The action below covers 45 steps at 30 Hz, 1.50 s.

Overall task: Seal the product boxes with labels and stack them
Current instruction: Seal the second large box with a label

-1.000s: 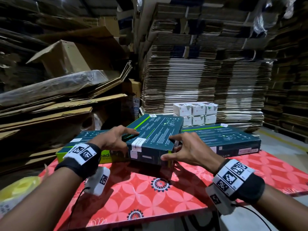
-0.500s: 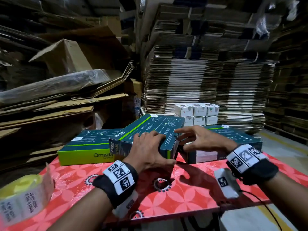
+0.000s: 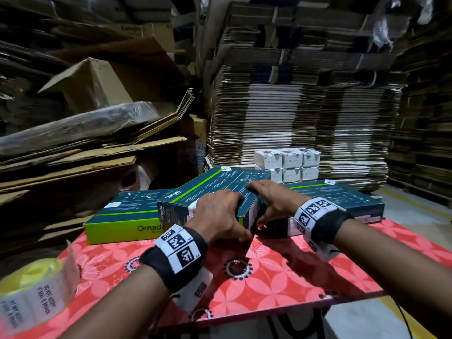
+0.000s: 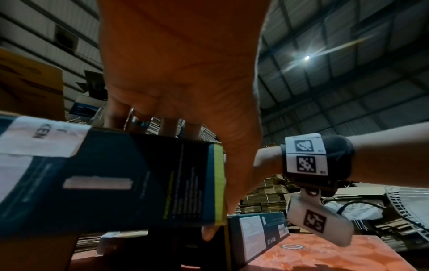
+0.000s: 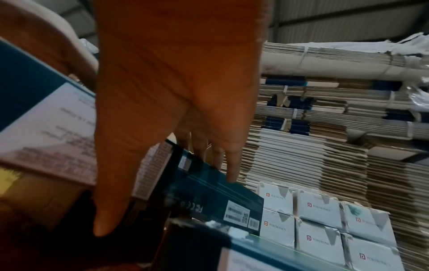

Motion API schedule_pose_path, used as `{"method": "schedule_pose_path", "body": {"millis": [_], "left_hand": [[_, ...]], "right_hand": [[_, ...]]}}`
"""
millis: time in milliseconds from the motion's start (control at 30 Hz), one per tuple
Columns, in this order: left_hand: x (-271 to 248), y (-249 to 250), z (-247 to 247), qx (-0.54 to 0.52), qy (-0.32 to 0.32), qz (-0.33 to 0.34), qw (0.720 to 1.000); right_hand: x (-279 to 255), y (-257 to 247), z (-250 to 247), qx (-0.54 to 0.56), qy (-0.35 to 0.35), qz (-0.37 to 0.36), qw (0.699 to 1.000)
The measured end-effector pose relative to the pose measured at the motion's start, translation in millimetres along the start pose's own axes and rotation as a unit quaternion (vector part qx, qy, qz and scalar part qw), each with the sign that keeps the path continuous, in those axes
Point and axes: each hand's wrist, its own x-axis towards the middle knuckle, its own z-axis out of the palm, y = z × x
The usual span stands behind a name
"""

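"Omada" is printed on the tilted box (image 3: pixel 212 189) under both hands and on the green box (image 3: pixel 122 222) left of them; "PORTRONICS" marks the white boxes (image 5: pixel 320 207) beyond the right hand

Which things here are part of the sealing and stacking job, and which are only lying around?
Part of the job:
- middle box, tilted, gripped by left hand and right hand
- left box
- right box
- label roll

Only lying around:
- small white boxes
- flattened cardboard stacks
- loose cardboard
- table
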Motion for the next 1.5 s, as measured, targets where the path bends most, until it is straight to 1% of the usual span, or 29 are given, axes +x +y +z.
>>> {"method": "schedule_pose_path", "body": {"millis": [67,200,300,400,433,500,533,667,867,967,1000,1067,1133,1200,1367,1500], "left_hand": [[-2,-4,-2,-0.004,-0.009,-0.003,1.0],[-3,-15,-6,-0.019,-0.025,-0.001,1.0],[-2,-25,-10,-0.034,-0.039,0.004,0.999],[-3,-34,-13,-0.045,-0.049,0.003,0.998],[-3,-38,-13,-0.052,-0.055,0.001,0.997],[-4,-46,-17,-0.064,-0.071,-0.005,0.995],[-4,-51,-19,-0.067,-0.081,-0.007,0.994],[-7,-76,-30,-0.064,-0.109,-0.019,0.992],[-11,-96,-31,-0.056,-0.097,-0.053,0.992],[-11,-98,-27,-0.055,-0.088,-0.06,0.993],[-11,-97,-25,-0.053,-0.081,-0.06,0.994],[-9,-92,-22,-0.044,-0.055,-0.053,0.996],[-7,-85,-19,-0.04,-0.032,-0.045,0.998],[-5,-81,-16,-0.045,-0.022,-0.047,0.998],[-4,-86,-14,-0.066,-0.023,-0.056,0.996],[-5,-96,-18,-0.068,-0.012,-0.054,0.996]], "right_hand": [[-1,-4,5,-0.021,0.027,-0.005,0.999],[-2,-15,5,-0.115,0.069,-0.009,0.991],[0,-25,5,-0.176,0.068,-0.002,0.982],[3,-34,5,-0.25,0.076,-0.006,0.965],[3,-37,4,-0.259,0.079,-0.005,0.963],[4,-44,5,-0.252,0.061,0.001,0.966],[5,-47,5,-0.252,0.068,0.0,0.965],[0,-63,10,-0.287,0.111,0.002,0.951],[4,-72,16,-0.285,0.179,-0.033,0.941],[2,-60,9,-0.211,0.144,-0.026,0.966],[0,-53,6,-0.183,0.125,-0.01,0.975],[-5,-40,0,-0.156,0.097,0.029,0.982],[-9,-29,0,-0.148,0.082,0.064,0.984],[-11,-24,1,-0.146,0.075,0.078,0.983],[-10,-29,2,-0.178,0.075,0.076,0.978],[-15,-39,-2,-0.199,0.106,0.067,0.972]]}}
